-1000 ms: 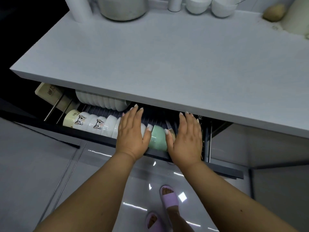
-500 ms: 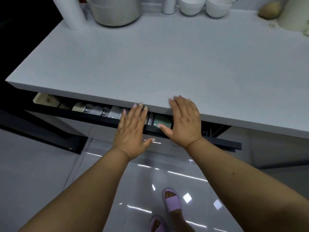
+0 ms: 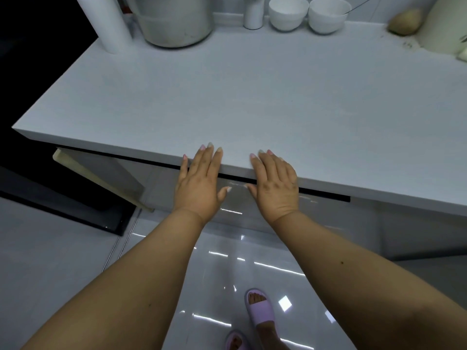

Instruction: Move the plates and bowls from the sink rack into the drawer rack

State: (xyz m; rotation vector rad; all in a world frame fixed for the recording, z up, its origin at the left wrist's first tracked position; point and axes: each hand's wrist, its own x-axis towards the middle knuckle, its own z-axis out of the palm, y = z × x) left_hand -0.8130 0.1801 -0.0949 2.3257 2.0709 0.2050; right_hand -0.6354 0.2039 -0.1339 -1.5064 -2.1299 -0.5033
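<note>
The drawer's glossy grey front (image 3: 237, 198) lies shut under the white countertop (image 3: 252, 97), so the rack, bowls and plates inside are hidden. My left hand (image 3: 199, 183) presses flat against the drawer front with straight fingers, the fingertips reaching the countertop's edge. My right hand (image 3: 275, 183) presses flat beside it in the same way, thumb pointing left. Neither hand holds anything.
Two white bowls (image 3: 288, 12) (image 3: 328, 15) stand at the back of the countertop beside a white bottle (image 3: 254, 12), a large grey pot (image 3: 174, 21) and a white roll (image 3: 108, 21). A tan board (image 3: 101, 180) leans at the cabinet's left. Purple slippers (image 3: 260, 311) stand on the shiny floor.
Both hands have pushed the drawer from half open to fully shut. The bowls and plates in its rack have gone out of sight under the countertop.
</note>
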